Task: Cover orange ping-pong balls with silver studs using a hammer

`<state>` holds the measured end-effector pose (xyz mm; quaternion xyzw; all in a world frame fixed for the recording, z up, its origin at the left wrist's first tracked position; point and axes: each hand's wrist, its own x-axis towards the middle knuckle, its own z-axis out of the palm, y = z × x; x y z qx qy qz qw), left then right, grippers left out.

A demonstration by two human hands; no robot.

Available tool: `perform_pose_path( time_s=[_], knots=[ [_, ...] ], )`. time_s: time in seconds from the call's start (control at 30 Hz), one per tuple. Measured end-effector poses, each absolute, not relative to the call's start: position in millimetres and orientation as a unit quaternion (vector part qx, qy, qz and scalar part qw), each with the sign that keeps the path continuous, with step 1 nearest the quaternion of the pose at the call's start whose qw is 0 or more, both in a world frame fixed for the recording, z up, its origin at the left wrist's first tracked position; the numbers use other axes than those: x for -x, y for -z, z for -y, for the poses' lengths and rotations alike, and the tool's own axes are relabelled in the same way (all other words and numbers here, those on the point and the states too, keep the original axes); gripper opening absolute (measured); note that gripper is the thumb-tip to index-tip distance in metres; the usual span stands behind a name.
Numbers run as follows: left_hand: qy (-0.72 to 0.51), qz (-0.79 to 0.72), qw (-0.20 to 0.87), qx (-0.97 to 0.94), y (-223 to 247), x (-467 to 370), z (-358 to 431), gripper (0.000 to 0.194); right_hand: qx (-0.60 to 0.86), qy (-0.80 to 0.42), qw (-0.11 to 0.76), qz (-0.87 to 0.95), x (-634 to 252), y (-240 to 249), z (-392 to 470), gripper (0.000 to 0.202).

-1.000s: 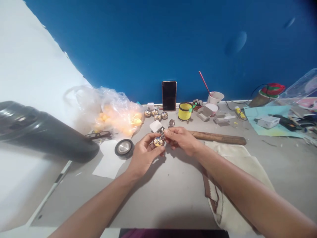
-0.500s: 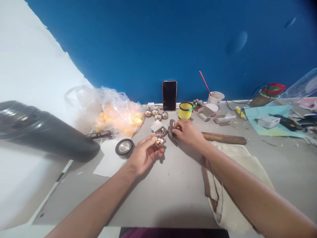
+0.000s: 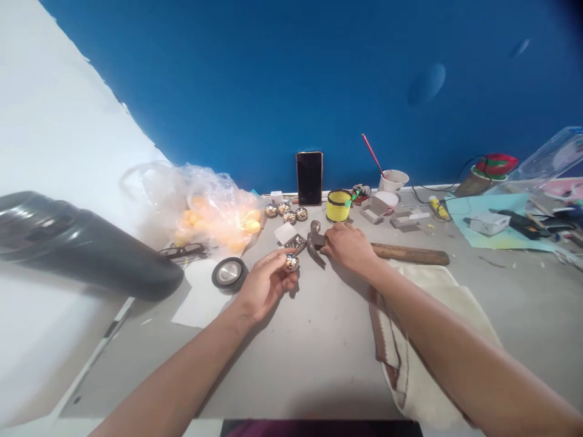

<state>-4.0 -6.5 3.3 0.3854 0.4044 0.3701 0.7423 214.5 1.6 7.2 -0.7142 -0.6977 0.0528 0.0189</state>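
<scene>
In my left hand (image 3: 266, 285), fingers closed, is a small shiny ball (image 3: 292, 262) that looks covered in metal tacks. My right hand (image 3: 348, 246) has its fingers curled over the wooden handle of a claw hammer (image 3: 410, 254), just behind the metal head. The hammer lies sideways on the table, its claw towards me. Between my hands and a little beyond them sits a small open box (image 3: 294, 241) of shiny metal pieces, probably tacks. Several similar shiny balls (image 3: 289, 215) are grouped behind that box.
A phone (image 3: 309, 179) leans on the blue wall beside a yellow tin (image 3: 338, 206). Left are a bag of orange balls (image 3: 214, 212), a dark bottle (image 3: 91, 249) and a round lid (image 3: 229, 275). A folded cream cloth bag (image 3: 437, 346) lies under my right forearm.
My right hand has shifted slightly right, off the hammer's head and onto the handle beside it, so the head now shows. My left hand still holds the ball.
</scene>
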Motion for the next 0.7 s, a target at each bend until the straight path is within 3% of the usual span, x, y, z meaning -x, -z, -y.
perform_pose_path(
  time_s=[0.13,0.4,0.57,0.7],
  knots=[
    [-0.352,-0.439,0.693,-0.451,-3.4,3.7,7.5,0.047,0.729,-0.074,0.039,0.680,-211.2,-15.4,0.5,0.033],
    [-0.340,-0.476,0.645,-0.492,-0.3,2.4,6.0,0.042,0.745,-0.029,0.135,0.652,-200.6,-42.1,20.7,0.054],
    [-0.339,-0.477,0.625,-0.518,-1.6,2.0,6.5,0.034,0.685,-0.024,0.213,0.696,-189.1,-45.2,32.7,0.044],
    [-0.333,-0.472,0.621,-0.530,-2.3,1.9,6.6,0.031,0.659,-0.035,0.200,0.724,-186.1,-45.0,33.5,0.042]
  ],
)
